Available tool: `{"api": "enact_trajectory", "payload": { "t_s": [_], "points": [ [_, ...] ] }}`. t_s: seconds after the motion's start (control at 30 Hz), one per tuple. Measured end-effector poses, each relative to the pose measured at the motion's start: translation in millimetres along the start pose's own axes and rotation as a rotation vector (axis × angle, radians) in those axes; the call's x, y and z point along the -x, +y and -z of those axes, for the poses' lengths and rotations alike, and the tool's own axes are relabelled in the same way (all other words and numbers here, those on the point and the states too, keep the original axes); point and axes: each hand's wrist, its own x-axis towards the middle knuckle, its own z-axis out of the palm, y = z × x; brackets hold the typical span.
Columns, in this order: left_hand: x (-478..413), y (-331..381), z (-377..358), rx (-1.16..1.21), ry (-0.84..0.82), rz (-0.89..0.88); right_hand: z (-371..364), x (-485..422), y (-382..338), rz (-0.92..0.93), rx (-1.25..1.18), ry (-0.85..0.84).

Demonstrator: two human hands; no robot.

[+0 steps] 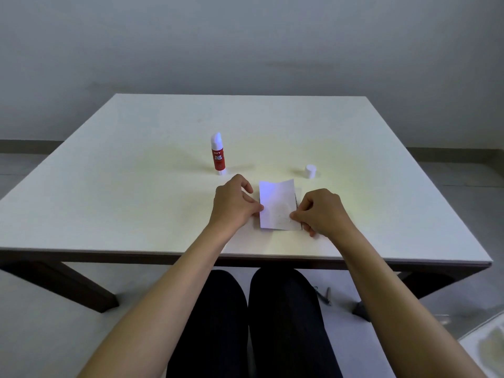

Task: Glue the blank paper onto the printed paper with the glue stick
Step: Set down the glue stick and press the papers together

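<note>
A small blank white paper [276, 204] lies near the table's front edge, its far end curling up a little. Under it a thin dark strip of the printed paper [296, 205] shows along the right side. My left hand [235, 203] pinches the blank paper's left edge with thumb and forefinger. My right hand [317, 211] pinches its right edge low down. The red and white glue stick [218, 154] stands upright and uncapped behind my left hand. Its white cap [310, 171] stands apart, behind my right hand.
The white table [136, 186] ends close in front of my legs. A wall stands behind the table's far edge. On the floor to the right lie small metal objects [324, 295].
</note>
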Motion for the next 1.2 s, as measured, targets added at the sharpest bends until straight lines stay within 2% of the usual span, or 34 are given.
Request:
{"api": "enact_trajectory", "payload": {
  "t_s": [0.3,0.47,0.6,0.73,0.83,0.93,1.0,1.03,1.1,1.2],
  "points": [
    [-3,-1,-1,-0.223,-0.037,-0.163,1,0,-1,0.013,-0.037,-0.001],
    [-12,-4,7,-0.608,-0.252,-0.382,1,-2,-1,0.037,-0.023,-0.024],
    [-15,-10,13,-0.625,-0.407,-0.335,1,-4,-1,0.049,0.002,-0.035],
    [-12,-13,14,-0.662,-0.430,-0.320,1,-4,-3,0.057,0.048,-0.038],
    [-11,-13,12,-0.669,-0.438,-0.310,-1,0,-5,0.064,0.293,0.022],
    [-12,-15,12,-0.663,-0.447,-0.298,-15,15,2,0.314,0.652,0.136],
    [-12,-16,12,-0.656,-0.450,-0.297,-29,29,6,0.484,0.662,-0.013],
    [-12,-17,12,-0.650,-0.452,-0.295,-35,33,10,0.508,0.631,-0.110],
    [-11,-19,11,-0.642,-0.451,-0.297,-38,26,17,0.471,0.642,-0.184],
    [-10,-20,11,-0.650,-0.455,-0.288,-23,-4,15,0.317,0.720,-0.163]
  ]
}}
